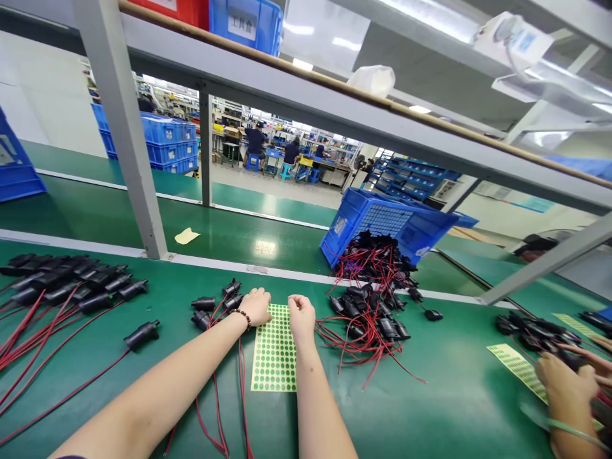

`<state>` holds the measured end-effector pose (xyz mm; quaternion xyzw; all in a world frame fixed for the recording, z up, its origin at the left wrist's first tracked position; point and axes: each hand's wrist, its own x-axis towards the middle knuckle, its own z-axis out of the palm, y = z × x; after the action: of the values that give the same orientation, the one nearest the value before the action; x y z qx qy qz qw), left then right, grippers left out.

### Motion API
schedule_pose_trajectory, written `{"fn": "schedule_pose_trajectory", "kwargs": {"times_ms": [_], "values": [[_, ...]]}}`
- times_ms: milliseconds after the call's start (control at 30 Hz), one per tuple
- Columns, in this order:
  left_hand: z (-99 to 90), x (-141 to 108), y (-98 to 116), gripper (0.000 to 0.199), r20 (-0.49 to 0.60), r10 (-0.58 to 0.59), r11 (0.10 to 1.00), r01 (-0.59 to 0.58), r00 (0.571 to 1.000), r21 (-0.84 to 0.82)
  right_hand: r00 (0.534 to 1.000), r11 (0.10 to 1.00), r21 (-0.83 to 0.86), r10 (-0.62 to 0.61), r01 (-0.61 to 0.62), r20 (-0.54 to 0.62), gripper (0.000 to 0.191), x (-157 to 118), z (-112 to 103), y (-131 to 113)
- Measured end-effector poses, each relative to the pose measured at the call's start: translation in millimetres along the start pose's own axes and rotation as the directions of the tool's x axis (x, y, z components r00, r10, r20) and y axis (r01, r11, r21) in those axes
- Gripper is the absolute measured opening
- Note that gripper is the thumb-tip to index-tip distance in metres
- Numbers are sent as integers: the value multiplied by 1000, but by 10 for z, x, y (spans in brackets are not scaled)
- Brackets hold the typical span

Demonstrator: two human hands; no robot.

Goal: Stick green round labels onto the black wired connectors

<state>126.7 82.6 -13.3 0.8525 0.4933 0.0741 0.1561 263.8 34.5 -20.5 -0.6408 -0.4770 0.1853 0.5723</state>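
Note:
A pale yellow sheet with rows of green round stickers (275, 357) lies flat on the green table. My left hand (257, 306) rests at its upper left corner, fingers bent, beside a few black cylindrical parts with red wires (204, 304). Whether anything is under those fingers is hidden. Over the sheet's upper right edge is my right hand (302, 313), its thumb and fingertips pinched together; what they hold, if anything, is too small to make out. To its right sits a pile of black parts with tangled red wires (368, 319).
A tipped blue crate (344, 223) spills more wired parts behind the pile. Many black parts (67, 280) lie at the left, one apart (142, 335). Shelf posts (143, 191) rise behind. Another person's hand (567, 382) works at the right edge.

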Motion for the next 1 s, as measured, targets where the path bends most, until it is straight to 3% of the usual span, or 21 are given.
{"fn": "schedule_pose_trajectory", "kwargs": {"times_ms": [133, 300, 467, 567, 733, 1000], "values": [[22, -9, 6, 32, 14, -9, 1000, 9, 1000, -26, 995, 984, -159, -73, 84, 73, 17, -10, 5, 87], [29, -50, 3, 27, 16, 2, 997, 0, 1000, -78, 987, 938, -326, -79, 120, 138, 26, 12, -30, 260], [28, -70, -3, 27, 10, -7, 987, 9, 1000, -158, 974, 893, -415, -91, 172, 208, 21, 2, -18, 293], [18, -68, 8, 29, -7, 8, 973, -10, 1000, -230, 961, 882, -424, -102, 207, 258, 20, -20, -1, 214], [-6, -40, 4, 16, -52, 39, 936, -55, 998, -348, 937, 885, -375, -158, 274, 312, 18, -63, 12, 33], [-33, -12, -78, 16, -95, 58, 864, -98, 994, -494, 939, 912, -268, -250, 310, 235, 17, -41, -6, -102]]}}
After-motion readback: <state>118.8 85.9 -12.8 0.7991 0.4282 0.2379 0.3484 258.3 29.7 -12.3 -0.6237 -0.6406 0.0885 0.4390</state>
